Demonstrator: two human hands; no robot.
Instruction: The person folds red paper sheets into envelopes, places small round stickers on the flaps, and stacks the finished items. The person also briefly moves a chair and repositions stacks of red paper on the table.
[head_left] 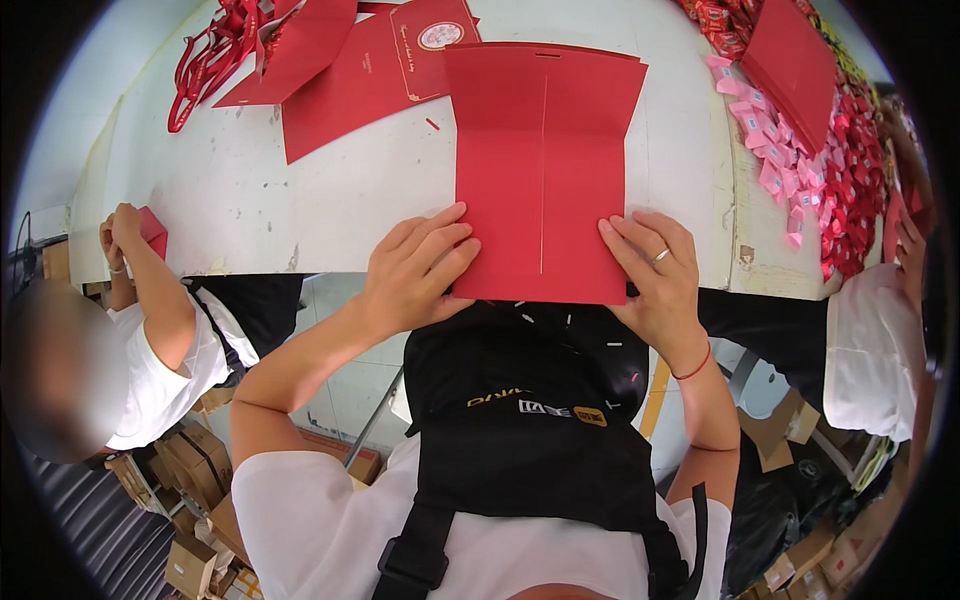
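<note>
A folded red card [543,190] stands in front of me at the table's near edge. Near its top is a short slot, a crease crosses its upper part, and a pale line runs down the middle. My left hand [418,262] grips its lower left edge, fingers on the face and the thumb low at the corner. On the lower right edge, my right hand [655,265] holds it the same way. The card's back is hidden. Beyond it on the left lie printed red card pieces [365,95], and a tangle of red ribbons [213,65].
Pink wrapped pieces [770,150] and red ones [850,180] are heaped at the right, a red card box [795,70] on top. A co-worker's hands [122,228] are at the white table's [220,215] left end; another person [875,345] is at the right. Cardboard boxes [195,465] stand on the floor.
</note>
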